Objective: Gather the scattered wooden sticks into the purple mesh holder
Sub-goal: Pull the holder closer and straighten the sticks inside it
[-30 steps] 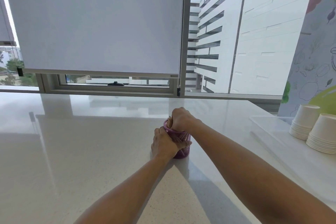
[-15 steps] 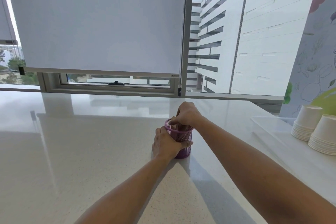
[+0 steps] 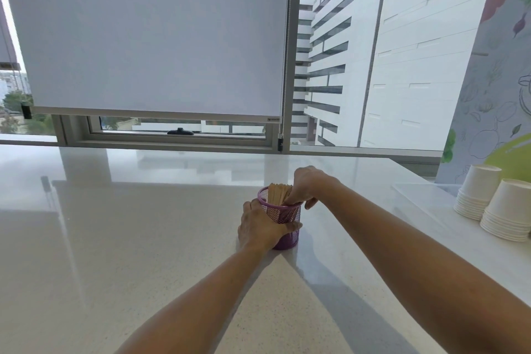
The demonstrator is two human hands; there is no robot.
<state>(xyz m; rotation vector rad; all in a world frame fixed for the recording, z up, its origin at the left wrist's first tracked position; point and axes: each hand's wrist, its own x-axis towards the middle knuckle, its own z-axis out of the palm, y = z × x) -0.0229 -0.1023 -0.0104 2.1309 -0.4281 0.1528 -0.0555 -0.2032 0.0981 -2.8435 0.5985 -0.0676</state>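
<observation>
The purple mesh holder (image 3: 283, 223) stood upright on the white counter (image 3: 129, 238), with the wooden sticks (image 3: 278, 194) bunched inside it, their tips above its rim. My left hand (image 3: 260, 228) was wrapped around the holder's near side, steadying it. My right hand (image 3: 306, 188) sat at the rim, fingers pinched on the sticks. I saw no loose sticks around the holder, so I judged this the final tuck; next called for easing both hands off without tipping it. Paper cups (image 3: 494, 204) stood well to its right.
</observation>
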